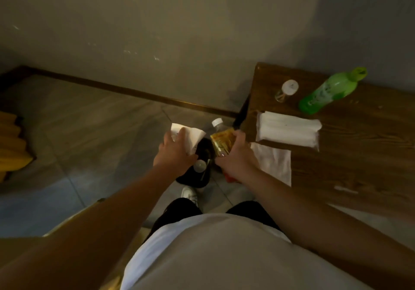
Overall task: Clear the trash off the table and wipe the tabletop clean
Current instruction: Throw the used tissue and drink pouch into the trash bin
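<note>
My left hand (174, 152) grips a crumpled white paper (193, 136) above a black trash bin (195, 173) on the floor. My right hand (235, 157) holds a clear plastic bottle with a yellow label (221, 141) and a white cap, also over the bin. Inside the bin lies a small round lid. To the right stands the brown wooden table (359, 166). On it are a white tissue pack (289, 131), a flat white tissue (274, 161) at the near left edge, a green bottle (330, 91) lying down, and a small clear jar with a white cap (286, 91).
A grey wall and a dark baseboard run behind the bin. Grey tiled floor spreads to the left. Something yellow (13, 141) sits at the far left edge. My white shoe (189, 194) stands just before the bin.
</note>
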